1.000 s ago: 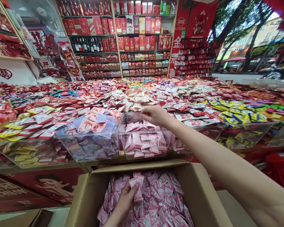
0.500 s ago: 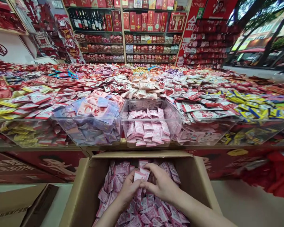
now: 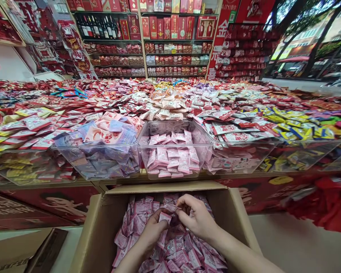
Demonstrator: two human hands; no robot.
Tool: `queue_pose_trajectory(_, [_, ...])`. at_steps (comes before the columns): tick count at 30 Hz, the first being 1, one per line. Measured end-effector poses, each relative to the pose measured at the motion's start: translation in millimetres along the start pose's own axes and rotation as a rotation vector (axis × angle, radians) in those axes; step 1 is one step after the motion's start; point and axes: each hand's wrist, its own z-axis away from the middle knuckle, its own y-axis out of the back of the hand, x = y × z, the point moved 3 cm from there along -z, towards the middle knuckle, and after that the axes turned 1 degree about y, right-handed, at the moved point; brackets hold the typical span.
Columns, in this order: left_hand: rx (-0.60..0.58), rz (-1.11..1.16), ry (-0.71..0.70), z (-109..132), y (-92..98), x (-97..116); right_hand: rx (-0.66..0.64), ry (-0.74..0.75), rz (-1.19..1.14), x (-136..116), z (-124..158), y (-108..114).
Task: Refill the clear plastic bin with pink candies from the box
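Both of my hands are inside an open cardboard box (image 3: pixel 94 223) filled with small pink candy packets (image 3: pixel 179 252). My left hand (image 3: pixel 154 227) is closed, thumb on top, around a pink candy packet (image 3: pixel 165 217). At its right, my right hand (image 3: pixel 194 216) pinches another small packet (image 3: pixel 171 207) between thumb and fingertips, close to the left fingers. Just beyond the box stands a clear plastic bin (image 3: pixel 174 146), partly filled with the same kind of pink packets (image 3: pixel 173 157).
Neighbouring clear bins hold blue-purple packets (image 3: pixel 102 163) on the left and red-and-white packets (image 3: pixel 233 129) on the right. Heaped sweets cover the display behind. A flattened cardboard piece (image 3: pixel 19 250) lies at lower left, red fabric (image 3: pixel 326 204) at right. Shelves with bottles (image 3: pixel 98 27) stand at the back.
My hands have drawn slightly apart. The packet in my left hand is now tilted, and another shows at my right fingertips. The view has shifted slightly to the right.
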Motion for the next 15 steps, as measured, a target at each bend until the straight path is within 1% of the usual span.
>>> queue_pose_trajectory(2, [0.016,0.040,0.059,-1,2.0,-4,0.015,0.129,0.042,-3,1,1])
queue_pose_trajectory(3, [0.016,0.066,0.073,-1,2.8,-6,0.000,0.176,0.060,-4,1,-1])
queue_pose_trajectory(5, [0.009,0.107,0.087,-3,3.3,-8,-0.071,0.220,0.102,-2,4,-6])
queue_pose_trajectory(8, [-0.022,0.203,0.069,-3,0.9,-6,-0.171,0.225,0.187,3,7,-12])
queue_pose_trajectory(10, [-0.035,0.264,0.040,-2,-1.5,-1,-0.207,0.212,0.224,5,8,-14])
queue_pose_trajectory(11, [-0.012,0.275,0.019,-1,-1.7,1,-0.217,0.199,0.234,6,8,-15])
queue_pose_trajectory(15, [0.156,0.211,-0.056,3,0.5,5,-0.246,0.130,0.222,9,7,-18])
